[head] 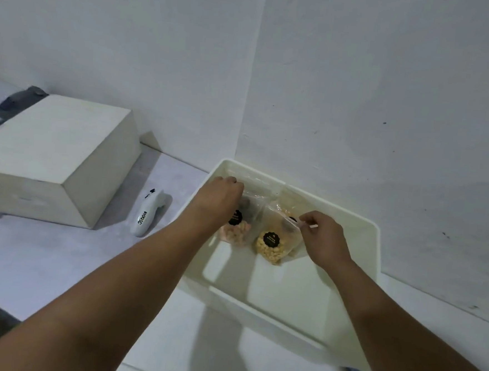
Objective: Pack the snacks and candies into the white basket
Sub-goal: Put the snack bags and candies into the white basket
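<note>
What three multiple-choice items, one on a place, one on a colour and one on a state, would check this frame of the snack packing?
1. Where is the white handheld device with black writing?
A. Inside the basket
B. On the table left of the basket
C. On top of the white box

2. What colour are the snacks in the pouch under the left hand?
A. Pink
B. Green
C. Blue

3. What is the right hand doing?
A. Resting flat on the table
B. Pinching the top of a clear pouch
C. Lifting the basket

Answers:
1 B, it lies on the table between the white box and the white basket.
2 A, the pink snack pouch shows pink pieces below its black label.
3 B, thumb and fingers pinch the clear top edge of the yellow snack pouch inside the basket.
</note>
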